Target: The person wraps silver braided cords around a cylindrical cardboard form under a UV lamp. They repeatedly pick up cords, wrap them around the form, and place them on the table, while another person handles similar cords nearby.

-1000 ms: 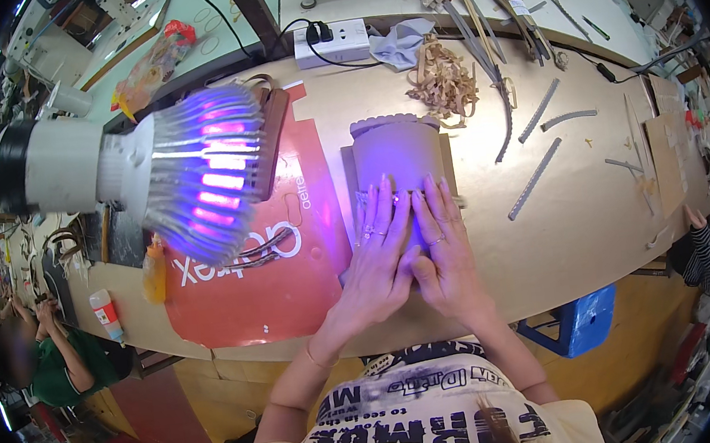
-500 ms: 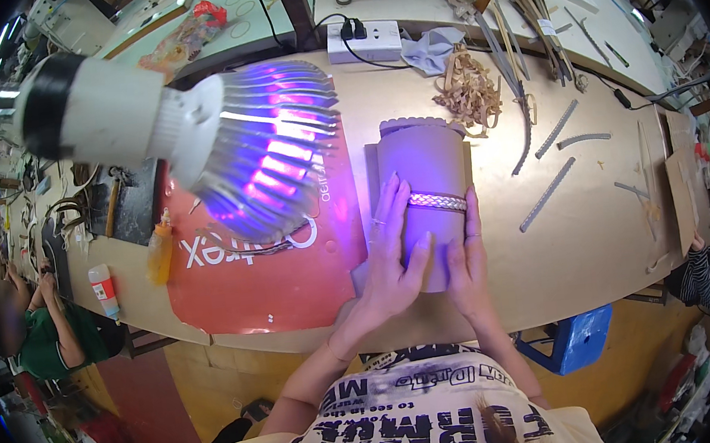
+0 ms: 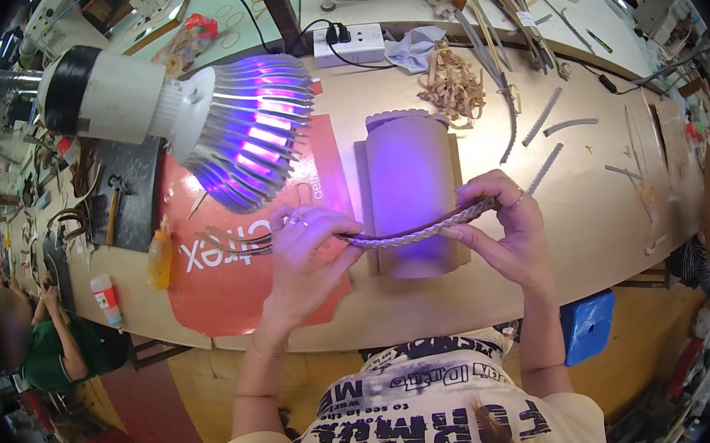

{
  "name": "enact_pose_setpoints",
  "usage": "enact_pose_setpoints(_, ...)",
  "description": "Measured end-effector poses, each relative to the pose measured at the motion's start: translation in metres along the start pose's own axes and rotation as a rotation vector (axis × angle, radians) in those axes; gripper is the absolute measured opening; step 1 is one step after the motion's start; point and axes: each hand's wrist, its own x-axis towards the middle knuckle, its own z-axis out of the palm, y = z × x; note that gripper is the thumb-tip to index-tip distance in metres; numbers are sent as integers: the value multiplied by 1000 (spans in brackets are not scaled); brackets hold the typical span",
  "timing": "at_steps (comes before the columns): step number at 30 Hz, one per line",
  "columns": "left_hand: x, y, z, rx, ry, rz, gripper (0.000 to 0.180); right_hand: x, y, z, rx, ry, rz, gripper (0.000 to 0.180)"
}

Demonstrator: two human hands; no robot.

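My left hand (image 3: pixel 311 256) and my right hand (image 3: pixel 508 236) pinch the two ends of a braided strap (image 3: pixel 409 238), stretched between them in a shallow sag. A brown backing shows along its upper edge. Loose strips (image 3: pixel 232 246) trail leftward out of my left hand over the red sheet. Behind the strap lies a rounded tan form (image 3: pixel 406 160) with a scalloped far edge, resting on a flat board. Purple light falls on it from a finned lamp (image 3: pixel 246 133) hanging at upper left.
The red printed sheet (image 3: pixel 208 302) covers the table's left part, beside a yellow bottle (image 3: pixel 160 257), a white bottle (image 3: pixel 106 298) and a hammer (image 3: pixel 114 210). Curled tan scraps (image 3: pixel 453 86), grey strips (image 3: pixel 544 117) and a power strip (image 3: pixel 358 45) lie beyond. A blue stool (image 3: pixel 589 327) stands below right.
The braided band lay across the form under my hands. Now it is lifted off and stretched nearer to me, my hands farther apart. The view has shifted slightly.
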Motion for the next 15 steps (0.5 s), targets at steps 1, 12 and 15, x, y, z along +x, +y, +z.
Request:
enact_pose_setpoints(1,-2,2,-5,-147,-18,-108,25,5,-7,1,46,-13,-38,39)
enact_pose_setpoints(12,-11,6,-23,-382,-11,-234,13,48,-34,11,308,-147,-192,68)
enact_pose_setpoints(15,-12,5,-23,-323,31,-217,13,59,-35,13,243,-157,-261,68)
